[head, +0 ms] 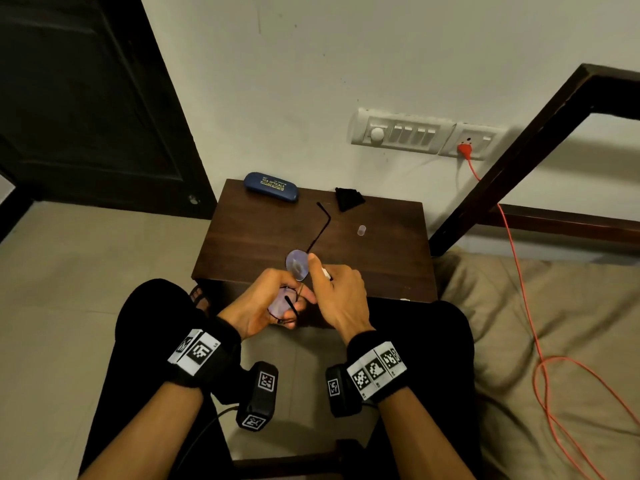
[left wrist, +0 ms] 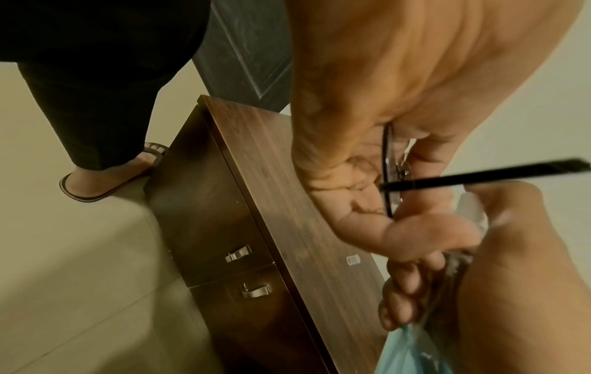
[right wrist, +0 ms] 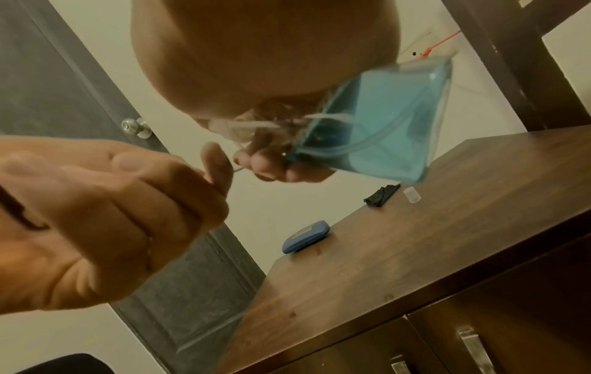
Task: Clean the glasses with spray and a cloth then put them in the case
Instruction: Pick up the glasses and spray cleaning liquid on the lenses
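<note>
**Glasses and spray bottle held over the near edge of the table**

While the left hand (head: 266, 303) curls its fingers round the glasses (head: 297, 265) from the head view, the right hand (head: 341, 296) is closed on a small spray bottle (head: 325, 271) whose white top just peeks out beside the upper lens; one temple arm juts toward 12 o'clock over the wooden table (head: 381, 258); the blue case (head: 271, 187) lies shut at the table's 11 o'clock corner; the black cloth (head: 349, 199) sits folded at about 1 o'clock, well apart from the case; a clear cap (head: 361, 230) stands between the cloth and the hands, toward 2 o'clock; an orange cable (head: 519, 271) runs from the wall socket down onto the bedding at 3 o'clock.

From the left wrist, the left hand (left wrist: 400, 126) pinches the glasses (left wrist: 388, 172) at the rim, a black temple arm pointing to 3 o'clock; the right hand (left wrist: 511, 278) fills the 5 o'clock corner with the spray bottle (left wrist: 412, 354) showing blue below its fingers; the cap (left wrist: 353, 260) rests on the table (left wrist: 288, 202).

From the right wrist, the right hand (right wrist: 265, 63) grips the spray bottle (right wrist: 383, 121), its blue liquid plain to see; the left hand (right wrist: 105, 215) is closed at 9 o'clock, the glasses mostly hidden by it; on the table (right wrist: 447, 240) lie the case (right wrist: 306, 236), the cloth (right wrist: 381, 195) and the cap (right wrist: 411, 194).
</note>
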